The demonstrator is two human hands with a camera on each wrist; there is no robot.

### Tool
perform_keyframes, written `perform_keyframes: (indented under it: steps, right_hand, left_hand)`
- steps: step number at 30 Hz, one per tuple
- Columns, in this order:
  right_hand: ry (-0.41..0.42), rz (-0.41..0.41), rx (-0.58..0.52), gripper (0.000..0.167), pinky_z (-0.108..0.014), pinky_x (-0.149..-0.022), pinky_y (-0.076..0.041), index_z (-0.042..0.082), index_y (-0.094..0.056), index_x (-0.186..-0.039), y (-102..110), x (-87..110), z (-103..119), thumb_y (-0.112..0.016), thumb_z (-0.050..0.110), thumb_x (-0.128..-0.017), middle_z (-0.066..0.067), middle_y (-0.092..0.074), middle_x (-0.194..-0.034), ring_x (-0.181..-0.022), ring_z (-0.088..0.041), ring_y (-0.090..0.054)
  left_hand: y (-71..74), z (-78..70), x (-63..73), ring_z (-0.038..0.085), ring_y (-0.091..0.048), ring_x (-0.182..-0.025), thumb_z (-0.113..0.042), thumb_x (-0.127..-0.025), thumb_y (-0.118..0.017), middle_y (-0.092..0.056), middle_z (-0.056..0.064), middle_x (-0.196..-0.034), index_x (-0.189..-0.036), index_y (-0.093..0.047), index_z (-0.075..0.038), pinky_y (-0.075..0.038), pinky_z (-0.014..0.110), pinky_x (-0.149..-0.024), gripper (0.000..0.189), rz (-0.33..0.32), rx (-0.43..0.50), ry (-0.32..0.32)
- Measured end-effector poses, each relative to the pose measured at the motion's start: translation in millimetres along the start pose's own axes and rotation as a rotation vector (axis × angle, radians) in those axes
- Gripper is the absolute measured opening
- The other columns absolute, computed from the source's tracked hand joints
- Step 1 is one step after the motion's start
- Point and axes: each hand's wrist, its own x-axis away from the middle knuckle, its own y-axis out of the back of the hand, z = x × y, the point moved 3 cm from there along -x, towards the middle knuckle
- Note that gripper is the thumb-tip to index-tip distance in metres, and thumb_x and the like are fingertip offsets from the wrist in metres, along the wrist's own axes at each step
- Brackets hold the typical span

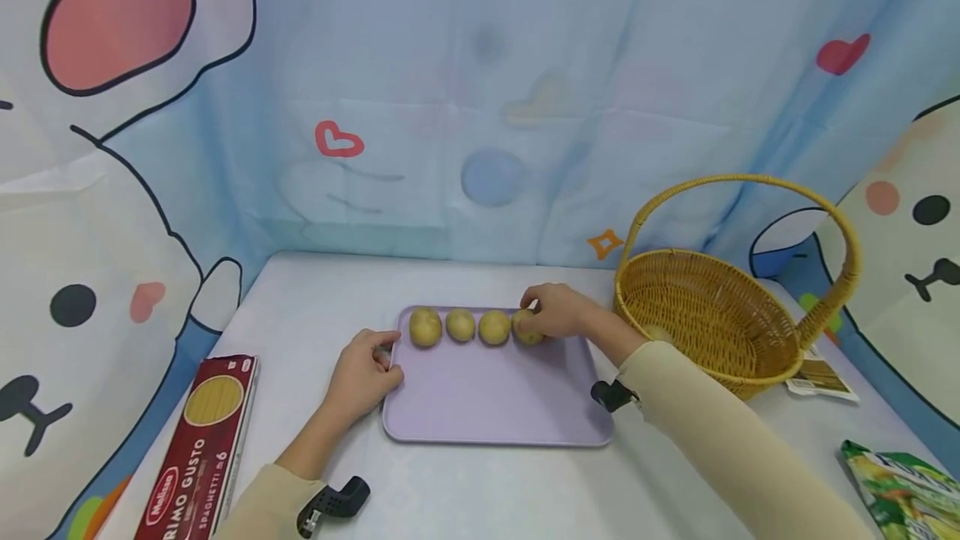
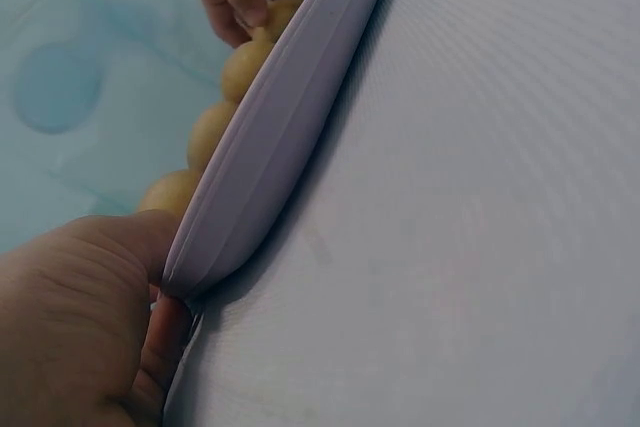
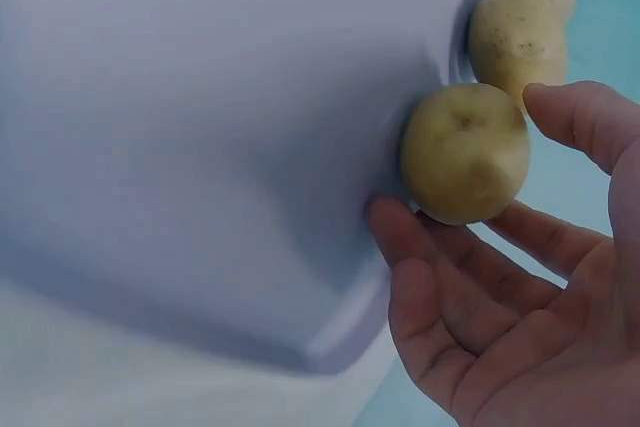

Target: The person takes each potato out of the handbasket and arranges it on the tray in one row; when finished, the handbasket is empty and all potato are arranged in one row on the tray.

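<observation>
A shallow lilac tray [image 1: 487,398] lies on the white table. Along its far edge several potatoes [image 1: 425,327] sit in a row. My left hand [image 1: 362,373] pinches the tray's left rim; the left wrist view shows the thumb and a finger at the rim [image 2: 250,167]. At the right end of the row, my right hand [image 1: 558,311] holds the last potato [image 3: 466,154]. Its fingers curve under and beside this potato, with the thumb at the upper side, close to the neighbouring potato [image 3: 518,39].
Right of the tray stands a yellow wicker basket [image 1: 705,315] with a tall handle and a potato [image 1: 658,335] inside. A red spaghetti box [image 1: 198,448] lies at the left, a green packet [image 1: 903,490] at the right. Another packet [image 1: 823,377] lies partly behind the basket. A printed curtain [image 1: 450,65] surrounds the table.
</observation>
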Motion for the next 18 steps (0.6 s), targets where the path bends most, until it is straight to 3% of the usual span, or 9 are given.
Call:
perform_keyframes:
  steps: [5, 12, 18]
  right_hand:
    - [0.011, 0.015, -0.066, 0.051, -0.036, -0.075, -0.052, 0.001, -0.057, -0.127, 11.2, 7.2, -7.6, -0.064, 0.034, -0.089, -0.009, -0.068, -0.103, -0.082, -0.020, -0.066]
    - [0.025, 0.022, -0.135, 0.041, -0.039, -0.076, -0.049, 0.007, -0.058, -0.124, 40.9, 26.2, -20.9, -0.060, 0.035, -0.094, -0.005, -0.066, -0.102, -0.090, -0.025, -0.064]
    - [0.046, 0.000, -0.130, 0.032, -0.039, -0.077, -0.050, 0.008, -0.061, -0.120, 64.9, 46.4, -36.8, -0.058, 0.030, -0.096, -0.006, -0.065, -0.107, -0.091, -0.023, -0.064]
  left_hand:
    - [-1.4, 0.2, 1.3, 0.011, -0.051, -0.069, 0.002, -0.069, -0.070, -0.056, 0.007, -0.096, -0.119, -0.066, 0.001, -0.044, 0.022, -0.058, 0.050, 0.004, 0.006, 0.008]
    - [-1.1, 0.5, 1.5, 0.011, -0.052, -0.068, 0.000, -0.068, -0.071, -0.056, 0.006, -0.094, -0.119, -0.067, 0.000, -0.045, 0.022, -0.058, 0.051, 0.004, -0.006, 0.006]
    - [0.3, -2.2, 1.3, 0.012, -0.052, -0.067, 0.000, -0.068, -0.070, -0.056, 0.006, -0.093, -0.118, -0.067, 0.000, -0.045, 0.022, -0.057, 0.051, -0.001, -0.005, -0.006]
